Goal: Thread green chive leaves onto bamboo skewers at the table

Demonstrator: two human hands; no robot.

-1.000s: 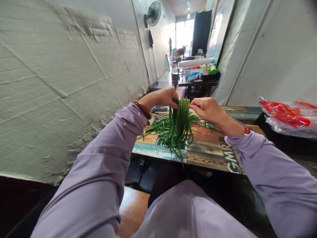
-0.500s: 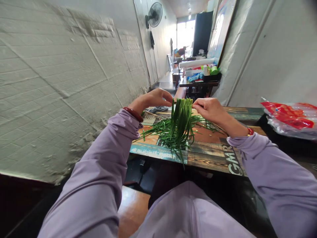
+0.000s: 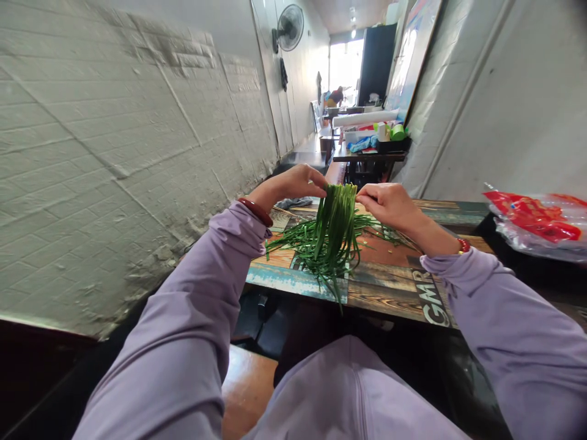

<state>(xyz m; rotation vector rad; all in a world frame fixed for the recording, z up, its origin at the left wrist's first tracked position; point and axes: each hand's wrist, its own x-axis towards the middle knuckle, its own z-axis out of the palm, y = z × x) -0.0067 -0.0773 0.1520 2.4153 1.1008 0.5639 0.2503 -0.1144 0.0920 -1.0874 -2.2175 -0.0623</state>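
Observation:
A thick bunch of green chives [image 3: 338, 217] hangs above the table, its top edge in a level row with paler ends on the right. My left hand [image 3: 305, 179] has its thumb and fingers closed on the upper left end of the bunch. At the upper right end my right hand [image 3: 386, 201] is closed in a pinch, fingertips against the chives. Whether a thin stick runs through the row I cannot make out. The lower leaves droop onto loose chives [image 3: 293, 235] spread on the patterned table [image 3: 380, 278], some over its front edge.
A red and clear plastic package [image 3: 541, 217] lies at the right. Thin sticks lie near the loose chives, with a grey cloth [image 3: 295, 202] behind. A brick-patterned wall [image 3: 114, 153] rises close on the left. Farther back, another table [image 3: 367, 156] holds boxes; a person [image 3: 334, 98] bends beyond.
My left hand has moved a little to the right, and the top of the bunch is pressed closer together. My right hand has hardly moved.

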